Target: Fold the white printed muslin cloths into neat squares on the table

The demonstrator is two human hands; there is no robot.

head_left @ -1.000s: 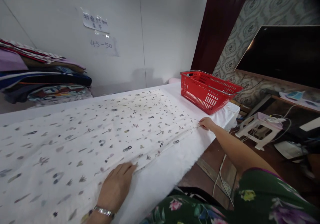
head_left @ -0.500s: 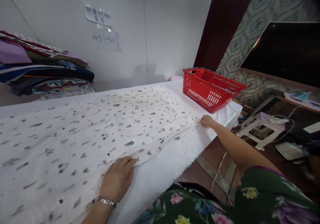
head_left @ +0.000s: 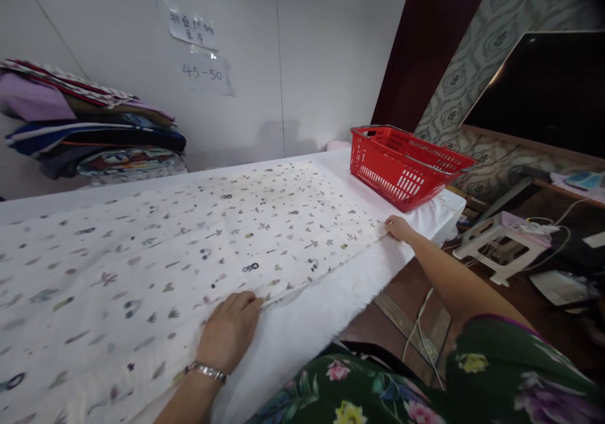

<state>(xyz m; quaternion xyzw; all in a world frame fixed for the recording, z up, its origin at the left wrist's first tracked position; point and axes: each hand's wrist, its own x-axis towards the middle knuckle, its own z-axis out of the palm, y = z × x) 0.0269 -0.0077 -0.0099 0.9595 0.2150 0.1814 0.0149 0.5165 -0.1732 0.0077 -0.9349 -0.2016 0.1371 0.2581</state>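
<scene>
Mostly flat, a pale cloth (head_left: 278,241) lies in the head view to the left of the red basket (head_left: 378,167), on a table (head_left: 335,298) with a white cover. Small prints in grey, black, brown and olive, some like leaves and trees, dot it all over; faint creases run through it, and its near edge slants from lower left up towards the basket.

The basket stands just beyond the cloth's right end, apart from it. Far left of the basket sits a pile of folded fabrics (head_left: 118,135); behind and left of it, two handwritten notes (head_left: 193,31) hang on the wall (head_left: 321,46). To its right are a dark screen (head_left: 543,90) and, lower, a white stool (head_left: 466,244) with cables.

Just in front of the basket, the right hand (head_left: 397,229) pinches the cloth's near corner. Well to the basket's left and nearer, the left hand (head_left: 231,326), below it a bracelet (head_left: 207,371), rests with fingers together on the near edge, covering part of it; I cannot tell whether it grips.
</scene>
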